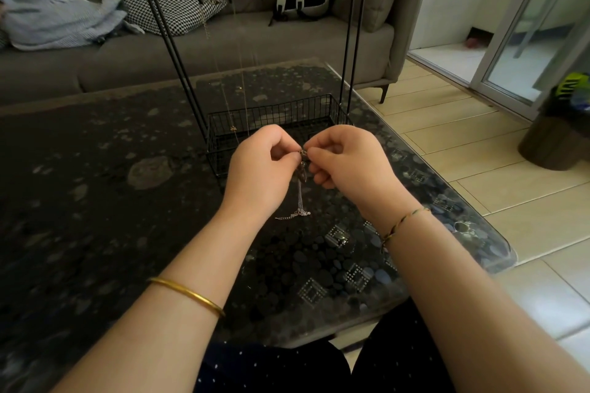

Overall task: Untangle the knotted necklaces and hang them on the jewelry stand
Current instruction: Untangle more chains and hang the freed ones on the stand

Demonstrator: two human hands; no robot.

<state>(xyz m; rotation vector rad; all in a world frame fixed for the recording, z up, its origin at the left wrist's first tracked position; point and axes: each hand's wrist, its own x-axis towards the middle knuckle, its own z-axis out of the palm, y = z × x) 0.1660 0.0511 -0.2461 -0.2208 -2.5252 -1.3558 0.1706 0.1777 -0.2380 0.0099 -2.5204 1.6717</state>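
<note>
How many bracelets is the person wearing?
2: a gold bangle on the left forearm and a thin braided bracelet on the right wrist. No others are visible.

A dark coffee table (95,201) with a glossy top, printed in grey pebbles and small dotted squares, fills the left and centre of the frame; its rounded corner reaches the right side, over pale floor tiles (479,150); a black wire jewelry stand (287,112) stands on it at centre, mesh basket base flat on the top; just below that, the chain end of a silver necklace (295,213) lies on the surface.
</note>
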